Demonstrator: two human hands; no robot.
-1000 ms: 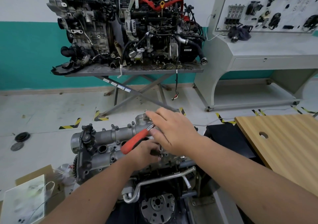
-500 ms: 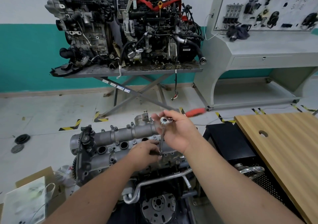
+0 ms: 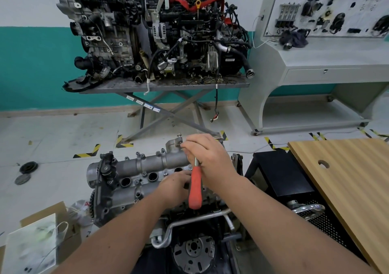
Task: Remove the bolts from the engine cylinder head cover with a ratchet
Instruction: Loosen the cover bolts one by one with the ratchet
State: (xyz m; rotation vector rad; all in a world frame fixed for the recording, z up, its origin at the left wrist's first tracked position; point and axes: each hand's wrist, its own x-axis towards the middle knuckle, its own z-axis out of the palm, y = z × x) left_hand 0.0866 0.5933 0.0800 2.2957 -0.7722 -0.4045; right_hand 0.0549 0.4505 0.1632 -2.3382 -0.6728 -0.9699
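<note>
The grey cylinder head cover (image 3: pixel 147 164) lies across the engine in front of me, with small bolts (image 3: pixel 137 153) standing along its far edge. My right hand (image 3: pixel 210 158) grips the head of the ratchet (image 3: pixel 195 187), whose red handle points down toward me. My left hand (image 3: pixel 175 186) rests low on the cover beside the handle, fingers curled at the extension below the ratchet head; what they hold is hidden.
A wooden tabletop (image 3: pixel 345 185) with a round hole stands at the right, a black cart (image 3: pixel 282 177) beside it. Two engines sit on a scissor stand (image 3: pixel 160 86) behind. A grey display bench (image 3: pixel 328 69) is at back right. A cardboard box (image 3: pixel 42 242) lies at lower left.
The ratchet handle has swung round, from pointing left, to far right, to pointing toward me. My right hand stays on the ratchet head; my left hand stays low on the cover.
</note>
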